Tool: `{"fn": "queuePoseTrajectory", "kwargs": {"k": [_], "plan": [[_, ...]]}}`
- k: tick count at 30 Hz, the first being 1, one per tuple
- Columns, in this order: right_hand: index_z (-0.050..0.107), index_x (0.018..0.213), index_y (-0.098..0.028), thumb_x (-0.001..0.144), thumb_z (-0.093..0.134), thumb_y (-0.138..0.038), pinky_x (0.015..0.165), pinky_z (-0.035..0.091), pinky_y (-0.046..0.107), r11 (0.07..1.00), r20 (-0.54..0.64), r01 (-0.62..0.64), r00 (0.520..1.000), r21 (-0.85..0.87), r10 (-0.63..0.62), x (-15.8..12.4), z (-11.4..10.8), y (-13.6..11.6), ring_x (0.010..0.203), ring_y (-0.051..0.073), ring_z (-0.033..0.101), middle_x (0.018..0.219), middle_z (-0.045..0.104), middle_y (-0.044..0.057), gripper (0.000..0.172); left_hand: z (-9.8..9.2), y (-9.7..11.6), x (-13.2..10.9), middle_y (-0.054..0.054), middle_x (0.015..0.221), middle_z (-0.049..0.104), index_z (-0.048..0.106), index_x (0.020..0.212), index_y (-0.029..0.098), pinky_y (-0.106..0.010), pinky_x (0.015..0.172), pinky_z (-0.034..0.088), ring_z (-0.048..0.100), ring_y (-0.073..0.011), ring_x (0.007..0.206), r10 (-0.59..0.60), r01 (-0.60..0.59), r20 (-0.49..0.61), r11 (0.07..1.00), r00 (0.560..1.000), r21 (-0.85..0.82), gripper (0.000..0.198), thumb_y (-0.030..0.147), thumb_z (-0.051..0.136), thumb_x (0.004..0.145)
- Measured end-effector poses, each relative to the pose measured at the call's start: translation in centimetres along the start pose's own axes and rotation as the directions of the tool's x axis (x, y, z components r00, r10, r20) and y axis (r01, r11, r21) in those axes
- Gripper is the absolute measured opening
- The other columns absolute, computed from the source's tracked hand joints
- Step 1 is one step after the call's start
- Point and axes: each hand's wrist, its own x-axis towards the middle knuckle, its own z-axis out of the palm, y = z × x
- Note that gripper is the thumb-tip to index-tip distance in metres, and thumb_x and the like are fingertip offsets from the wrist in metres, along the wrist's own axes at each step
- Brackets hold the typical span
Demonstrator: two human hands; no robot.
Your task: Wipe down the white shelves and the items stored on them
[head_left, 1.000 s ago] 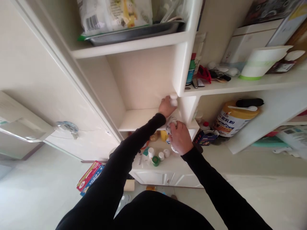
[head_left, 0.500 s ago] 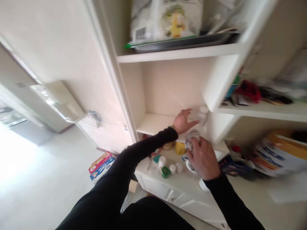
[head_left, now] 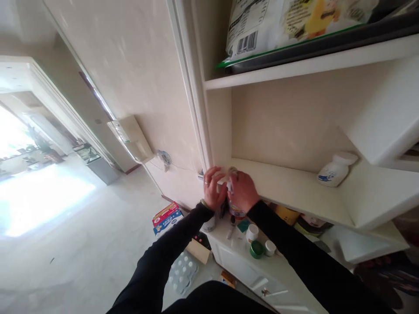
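Whitish cloth (head_left: 230, 186) btwn hands (head_left: 214, 188) (head_left: 244, 192) (blurry), nr L shelf end (head_left: 249, 166).

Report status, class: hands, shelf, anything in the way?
Left hand beside right hand, at left end of shelf; anything gripped too blurred to tell. Possible obstacle: white bottle at shelf's right end, apart from hands.

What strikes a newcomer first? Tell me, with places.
The blue-marked white bottle stands out near the right end of the middle shelf. The upper shelf bears a large printed bag. The left hand and right hand are close together by the middle shelf's left end.
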Motion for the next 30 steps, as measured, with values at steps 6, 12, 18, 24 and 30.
{"fn": "queuePoseTrajectory", "kwargs": {"k": [6,12,18,24,30], "plan": [[0.068,0.120,-0.017,0.086,0.064,-0.014,0.101,0.054,0.038,0.972,-0.016,0.022,1.000,0.232,-0.019,1.6,0.9,-0.9,0.108,0.027,0.068,0.122,0.075,0.015,0.034,0.1,-1.9,7.5,-0.021,0.167,0.058,0.055,0.159,0.023,-0.064,0.137,0.039,0.045,-0.0332,0.168,0.140,-0.103,-0.238,0.982,0.961,0.160,0.053,0.038,0.057,0.108],[0.056,0.147,-0.023,0.107,0.048,-0.048,0.106,0.060,0.042,0.694,-0.334,0.109,0.922,0.711,0.197,4.3,-2.9,-0.5,0.122,0.027,0.072,0.139,0.072,0.013,0.048,0.5,-3.9,13.0,-0.016,0.172,0.057,0.051,0.167,0.025,-0.062,0.144,0.030,0.030,-0.0318,0.178,0.132,-0.131,-0.003,0.989,0.991,0.065,0.070,0.063,0.031,0.113],[0.035,0.177,-0.020,0.109,0.038,-0.047,0.143,0.030,0.053,0.654,-0.483,0.378,0.875,0.655,-0.022,9.5,-0.4,-4.4,0.176,0.028,0.029,0.186,0.032,0.016,0.073,-0.3,-5.9,12.1,-0.015,0.176,0.053,0.046,0.172,0.027,-0.062,0.143,0.032,0.029,-0.0369,0.178,0.179,-0.180,-0.042,0.983,0.983,-0.031,0.089,0.079,0.021,0.104],[0.030,0.182,-0.036,0.112,0.039,-0.043,0.147,0.024,0.043,0.728,-0.527,0.450,0.838,0.517,-0.144,14.9,-5.0,-4.5,0.178,0.020,0.021,0.189,0.027,-0.004,0.071,-0.1,-6.4,11.6,-0.021,0.173,0.052,0.048,0.169,0.022,-0.067,0.140,0.033,0.035,-0.0453,0.173,0.100,-0.101,-0.029,0.994,0.995,-0.034,0.107,0.094,0.028,0.092],[0.022,0.184,-0.036,0.111,0.043,-0.044,0.146,0.029,0.051,0.691,-0.564,0.450,0.823,0.566,-0.075,16.0,-5.5,-4.0,0.176,0.022,0.028,0.191,0.025,-0.003,0.076,-0.2,-5.6,11.1,-0.023,0.166,0.057,0.050,0.165,0.020,-0.072,0.136,0.036,0.029,-0.0473,0.174,-0.098,0.094,0.099,0.995,0.990,0.046,0.110,0.096,0.027,0.089]]}}
